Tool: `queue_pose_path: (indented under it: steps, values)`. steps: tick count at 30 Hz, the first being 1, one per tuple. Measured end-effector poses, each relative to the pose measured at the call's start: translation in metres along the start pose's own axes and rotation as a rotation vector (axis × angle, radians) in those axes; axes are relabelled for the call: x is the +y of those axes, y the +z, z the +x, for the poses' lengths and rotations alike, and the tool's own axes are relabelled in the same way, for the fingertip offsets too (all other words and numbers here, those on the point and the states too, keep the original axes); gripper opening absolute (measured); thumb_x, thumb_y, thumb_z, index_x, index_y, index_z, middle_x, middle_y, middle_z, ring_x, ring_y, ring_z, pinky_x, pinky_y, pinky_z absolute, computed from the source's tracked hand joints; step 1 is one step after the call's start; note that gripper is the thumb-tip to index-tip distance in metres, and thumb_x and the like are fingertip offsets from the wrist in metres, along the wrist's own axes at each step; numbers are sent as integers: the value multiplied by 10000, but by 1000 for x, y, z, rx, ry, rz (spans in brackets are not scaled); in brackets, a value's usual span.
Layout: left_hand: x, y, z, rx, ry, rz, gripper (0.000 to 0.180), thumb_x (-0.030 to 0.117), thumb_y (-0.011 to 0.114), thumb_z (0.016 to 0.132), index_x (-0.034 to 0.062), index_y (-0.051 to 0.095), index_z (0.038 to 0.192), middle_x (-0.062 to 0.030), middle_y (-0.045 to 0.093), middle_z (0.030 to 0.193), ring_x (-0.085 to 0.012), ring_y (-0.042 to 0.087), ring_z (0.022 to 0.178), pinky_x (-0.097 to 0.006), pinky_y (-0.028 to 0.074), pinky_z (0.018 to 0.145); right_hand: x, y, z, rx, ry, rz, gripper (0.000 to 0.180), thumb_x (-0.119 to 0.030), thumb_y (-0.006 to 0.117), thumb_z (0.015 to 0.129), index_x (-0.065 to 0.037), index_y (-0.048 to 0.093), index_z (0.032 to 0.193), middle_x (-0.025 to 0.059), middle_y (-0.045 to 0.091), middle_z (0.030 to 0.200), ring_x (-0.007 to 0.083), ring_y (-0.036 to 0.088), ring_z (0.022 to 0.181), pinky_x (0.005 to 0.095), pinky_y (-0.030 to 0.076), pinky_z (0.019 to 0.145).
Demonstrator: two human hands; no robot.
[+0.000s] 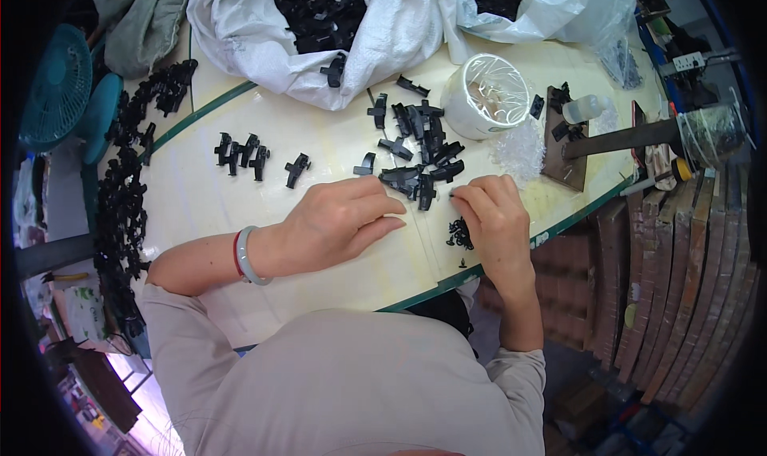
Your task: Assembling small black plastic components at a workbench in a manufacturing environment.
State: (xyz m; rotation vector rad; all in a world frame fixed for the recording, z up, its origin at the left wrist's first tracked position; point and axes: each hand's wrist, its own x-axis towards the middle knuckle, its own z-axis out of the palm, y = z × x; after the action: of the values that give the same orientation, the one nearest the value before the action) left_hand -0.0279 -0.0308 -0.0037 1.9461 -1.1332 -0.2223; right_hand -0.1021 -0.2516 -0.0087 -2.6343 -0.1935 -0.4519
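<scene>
My left hand [339,219] is over the pale table, thumb and forefinger a little apart with nothing visible between them. It is just left of a pile of black plastic clips [405,179]. My right hand [497,220] is pinched at the fingertips on a small black part, of which only a dark tip [452,195] shows. Below those fingers lies a little heap of tiny black parts [459,234], with one more piece [462,263] by the table edge. Several separate black clips [242,154] stand in a group to the left, and a single clip [297,170] sits nearer the left hand.
A white sack [240,32] and a clear plastic bag [551,16] of black parts stand at the back. Right of the pile are a plastic-lined white tub [489,96], clear scraps [519,150] and a metal fixture [623,139]. More black clips [120,216] line the left edge.
</scene>
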Motion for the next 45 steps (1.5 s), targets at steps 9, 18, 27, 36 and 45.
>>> queue_pose_path:
  steps: [9,18,27,36,45]
  values:
    - [-4,2,-1,-72,-255,-683,271,93,687,832,62,647,1098,-48,626,887,-69,572,684,-203,462,577,-14,-13,4,-12,-29,542,191,36,727,630,-34,663,796,50,580,766,200,517,701,291,411,592]
    - [-3,-3,-5,-88,-207,-732,214,105,664,857,44,661,1062,-53,634,899,-78,600,706,-207,488,613,-23,-6,4,-67,-86,571,235,-23,736,582,-57,682,808,37,576,775,183,508,713,286,401,598]
    - [-2,1,-5,-115,-390,-891,155,100,649,865,0,673,980,-71,659,894,-105,641,738,-225,517,621,-35,-10,6,-2,-484,107,313,-20,690,530,-15,669,843,57,586,872,203,528,734,284,436,608]
    - [-8,-5,-2,-89,70,-634,92,43,666,832,1,665,914,-86,655,842,-140,633,702,-236,491,596,-32,13,-14,-257,401,1454,140,126,635,743,28,640,842,93,587,883,143,563,802,249,464,700]
    - [1,-9,-10,-139,-674,-1069,158,151,583,924,-5,604,939,-28,626,792,-66,585,655,-209,487,574,-42,22,-11,205,-237,492,311,111,683,663,30,659,963,147,641,911,242,655,766,294,551,641]
